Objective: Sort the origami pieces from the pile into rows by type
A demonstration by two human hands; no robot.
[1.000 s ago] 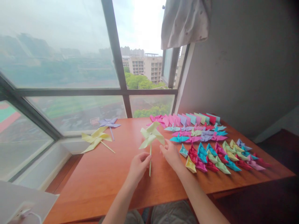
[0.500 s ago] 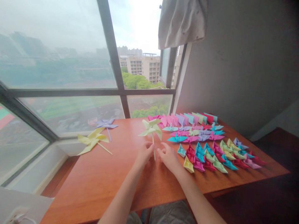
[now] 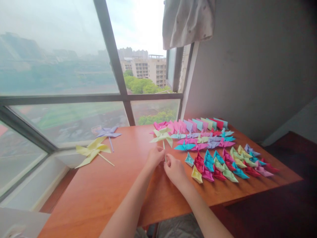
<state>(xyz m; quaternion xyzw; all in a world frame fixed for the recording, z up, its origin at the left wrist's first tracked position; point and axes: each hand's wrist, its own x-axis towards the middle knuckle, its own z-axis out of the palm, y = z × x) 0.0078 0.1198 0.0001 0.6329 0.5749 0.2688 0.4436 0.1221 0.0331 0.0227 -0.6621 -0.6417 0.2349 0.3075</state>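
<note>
A pale green paper pinwheel [image 3: 162,135] stands upright over the table, its thin stick held between my two hands. My left hand [image 3: 155,156] pinches the stick from the left, just below the blades. Lower down, the fingers of my right hand [image 3: 174,168] are closed round the same stick from the right. Just behind the blades lies a pink paper pinwheel [image 3: 160,125], partly covered by the green one. Off to the left rest a yellow pinwheel [image 3: 94,150] and a purple pinwheel [image 3: 107,132], both on sticks.
Several folded paper boats [image 3: 218,167] fill the right of the wooden table [image 3: 99,195]. Behind them are rows of paper cranes [image 3: 198,140] and a line of upright folded papers [image 3: 203,124]. A framed window [image 3: 123,97] borders the far and left sides.
My right hand, apart from the stick before, has closed on it. The pinwheel has tipped slightly and come nearer the pink one. The whole view has shifted a little.
</note>
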